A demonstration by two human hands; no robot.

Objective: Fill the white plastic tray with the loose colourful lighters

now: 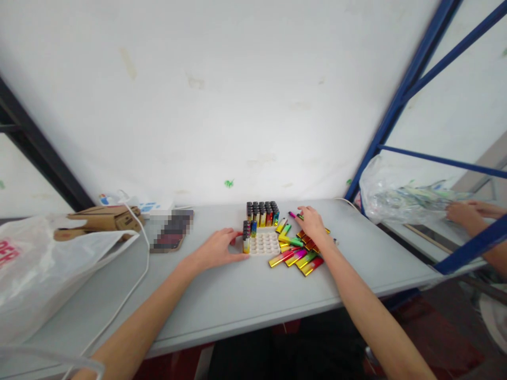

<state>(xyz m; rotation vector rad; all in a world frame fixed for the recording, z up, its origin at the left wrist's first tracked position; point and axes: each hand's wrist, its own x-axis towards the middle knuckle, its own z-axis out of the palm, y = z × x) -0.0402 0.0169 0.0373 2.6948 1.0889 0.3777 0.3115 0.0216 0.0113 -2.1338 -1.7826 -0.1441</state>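
Observation:
A white tray (264, 245) with rows of round holes lies on the table. Several lighters (246, 244) with black tops stand upright in its left column, with a blue one (253, 228) beside them. My left hand (219, 247) curves round the tray's left side, thumb at the front corner, fingers by the standing lighters. To the right, loose lighters (295, 257) in yellow, red, green and magenta lie in a pile. My right hand (312, 224) reaches over its far part, fingers bent round a dark-topped green lighter (300, 217); the grip is partly hidden.
Behind the tray stands a block of upright lighters (262, 214). At left are a phone (174, 230), a cardboard box (106, 219), a white plastic bag (59, 264) and a cable (147, 264). A blue metal frame (390, 116) and clear bag (392, 195) bound the right; another person's hand (465, 211) is beyond.

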